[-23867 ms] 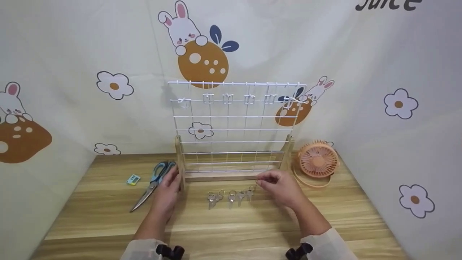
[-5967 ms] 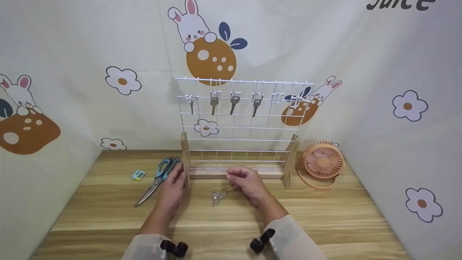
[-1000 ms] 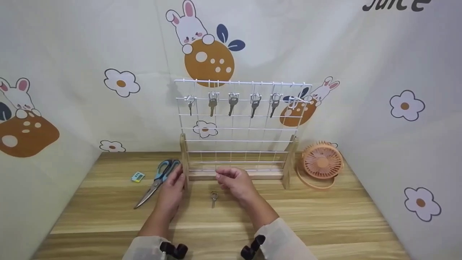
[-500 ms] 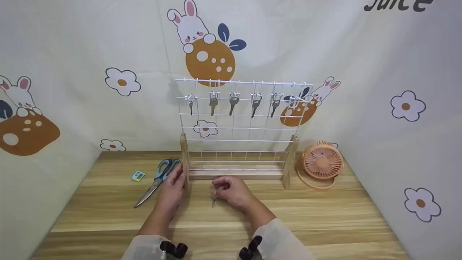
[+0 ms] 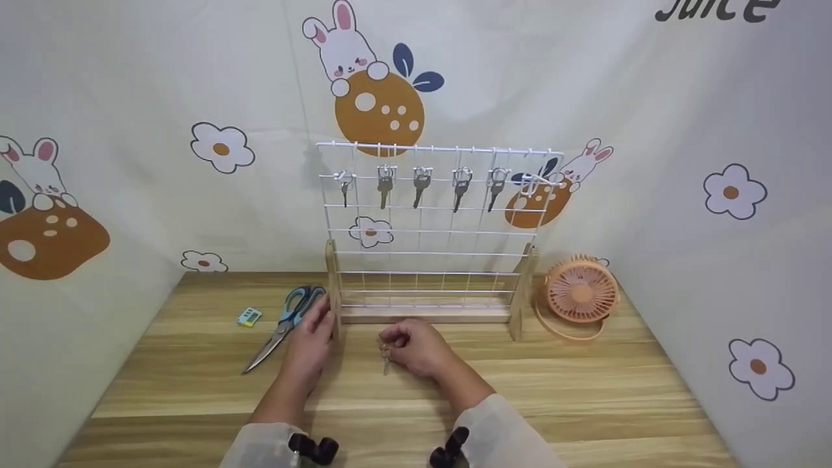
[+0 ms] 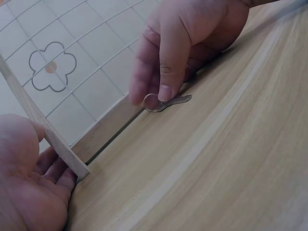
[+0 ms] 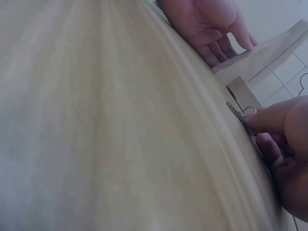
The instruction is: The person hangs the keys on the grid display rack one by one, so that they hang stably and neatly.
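A small metal key with a wire ring lies at the table's middle, in front of the grid rack. My right hand pinches it by the head and ring; the left wrist view shows the thumb on the key close to the wood. Against the outer side of the rack's left wooden leg rests my left hand, its fingertips and thumb touching the leg. On the white wire grid rack, several keys hang from white hooks. The rightmost hook bears no key.
Blue-handled scissors lie left of my left hand, with a small light-blue timer-like device beyond them. An orange fan stands right of the rack. A patterned cloth backdrop encloses the table.
My right hand has come down and left onto the last key on the table and taken hold of it. Over the longer span, the other keys went from table to hooks. The left hand stays put.
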Available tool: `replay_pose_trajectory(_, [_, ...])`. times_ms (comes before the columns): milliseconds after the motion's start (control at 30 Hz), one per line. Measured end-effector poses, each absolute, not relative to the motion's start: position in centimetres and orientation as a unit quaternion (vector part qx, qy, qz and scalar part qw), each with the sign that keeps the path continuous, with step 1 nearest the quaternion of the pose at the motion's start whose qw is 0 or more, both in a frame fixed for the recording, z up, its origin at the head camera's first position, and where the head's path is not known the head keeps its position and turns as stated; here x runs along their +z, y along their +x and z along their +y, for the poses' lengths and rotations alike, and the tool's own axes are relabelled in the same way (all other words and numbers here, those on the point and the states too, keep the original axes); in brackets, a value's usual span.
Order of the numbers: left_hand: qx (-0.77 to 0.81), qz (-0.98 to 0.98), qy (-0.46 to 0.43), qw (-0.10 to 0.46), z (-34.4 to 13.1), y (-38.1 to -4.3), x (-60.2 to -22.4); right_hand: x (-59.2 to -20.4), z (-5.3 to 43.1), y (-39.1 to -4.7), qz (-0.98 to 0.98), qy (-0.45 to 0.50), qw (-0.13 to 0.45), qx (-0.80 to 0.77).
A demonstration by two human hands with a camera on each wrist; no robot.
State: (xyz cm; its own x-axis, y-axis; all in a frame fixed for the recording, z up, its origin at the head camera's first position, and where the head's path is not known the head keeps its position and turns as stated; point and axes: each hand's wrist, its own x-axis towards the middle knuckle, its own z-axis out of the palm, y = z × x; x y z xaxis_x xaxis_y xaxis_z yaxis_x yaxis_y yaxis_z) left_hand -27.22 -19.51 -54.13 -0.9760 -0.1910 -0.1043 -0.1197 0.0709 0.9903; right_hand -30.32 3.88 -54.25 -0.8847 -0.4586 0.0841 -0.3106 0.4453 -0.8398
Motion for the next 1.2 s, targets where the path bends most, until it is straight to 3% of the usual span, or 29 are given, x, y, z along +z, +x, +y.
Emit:
replay_pose_trajectory(467, [-0.677,-0.728,0.104,0.027,-19.5,-27.0,-53.9,-54.2,4.0,-30.3,0.866,-0.228,0.069,-0.439])
replay_pose_trajectory(667, [-0.68,-0.727,0.094,0.029,-19.5,-26.8,-53.9,-53.5,4.4,-30.5,0.837,-0.194,0.08,-0.505])
replay_pose_trajectory(833, [-0.68,-0.726,0.1,0.026,-19.5,-27.0,-54.0,-49.8,5.4,-30.3,0.77,-0.149,0.071,-0.616])
replay_pose_trajectory(1200, [-0.679,-0.725,0.109,0.024,-19.5,-27.1,-54.1,-40.3,10.5,-28.1,0.667,-0.121,-0.05,-0.733])
